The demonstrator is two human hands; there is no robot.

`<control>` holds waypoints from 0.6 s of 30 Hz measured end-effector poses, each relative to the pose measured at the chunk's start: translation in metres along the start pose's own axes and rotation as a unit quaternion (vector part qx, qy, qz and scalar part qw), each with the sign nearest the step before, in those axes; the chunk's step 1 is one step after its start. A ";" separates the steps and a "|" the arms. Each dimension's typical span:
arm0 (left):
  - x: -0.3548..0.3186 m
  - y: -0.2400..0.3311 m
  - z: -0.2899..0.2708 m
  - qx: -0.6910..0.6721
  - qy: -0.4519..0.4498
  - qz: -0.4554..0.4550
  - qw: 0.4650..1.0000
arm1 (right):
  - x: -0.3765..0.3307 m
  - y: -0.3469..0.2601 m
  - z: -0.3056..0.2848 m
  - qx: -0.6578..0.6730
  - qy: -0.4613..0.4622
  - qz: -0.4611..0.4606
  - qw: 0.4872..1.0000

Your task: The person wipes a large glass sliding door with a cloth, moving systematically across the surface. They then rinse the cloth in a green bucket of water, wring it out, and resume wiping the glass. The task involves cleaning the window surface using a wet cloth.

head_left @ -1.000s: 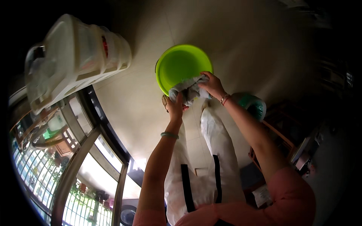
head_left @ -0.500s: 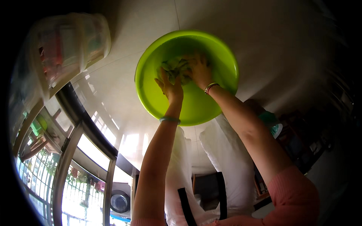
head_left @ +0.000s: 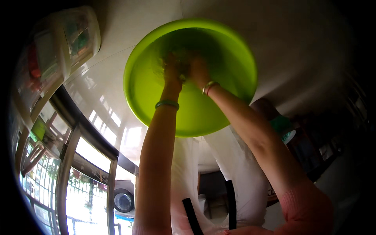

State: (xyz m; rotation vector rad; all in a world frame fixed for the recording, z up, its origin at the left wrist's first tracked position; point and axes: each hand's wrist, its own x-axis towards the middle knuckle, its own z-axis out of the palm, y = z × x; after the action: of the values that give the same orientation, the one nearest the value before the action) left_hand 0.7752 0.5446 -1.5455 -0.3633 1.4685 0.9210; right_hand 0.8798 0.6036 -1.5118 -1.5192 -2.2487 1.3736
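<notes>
The green basin (head_left: 196, 113) now fills the upper middle of the frame, far larger than a second ago, when it sat small near the top. Both hands, left hand (head_left: 172, 72) and right hand (head_left: 197, 70), have gone from its rim into it, clenched together on a blurred wet cloth (head_left: 182, 58), seemingly scrubbing or wringing.

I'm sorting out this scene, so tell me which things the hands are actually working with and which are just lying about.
In use:
- round lime-green plastic basin
- blurred wet cloth bundle inside it
- left hand, right hand, both on the bundle

Lying about:
- clear plastic storage box
- small teal-rimmed container
- round drum window, probably a washing machine
</notes>
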 end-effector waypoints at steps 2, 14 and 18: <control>-0.008 0.022 -0.038 -0.278 -0.082 0.018 0.957 | -0.016 -0.069 -0.008 0.066 0.004 -0.049 0.997; -0.142 0.026 0.020 -0.344 -0.126 0.023 0.930 | -0.078 -0.173 -0.097 0.005 0.018 -0.141 0.990; -0.130 0.026 0.014 -0.360 -0.128 0.004 0.924 | -0.063 -0.165 -0.078 0.017 0.025 -0.119 0.992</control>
State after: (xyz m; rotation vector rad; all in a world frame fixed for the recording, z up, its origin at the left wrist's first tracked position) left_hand 0.7857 0.5315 -1.4128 -0.7405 0.8511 1.4456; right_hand 0.8376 0.5871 -1.3242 -1.2143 -2.2751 1.2834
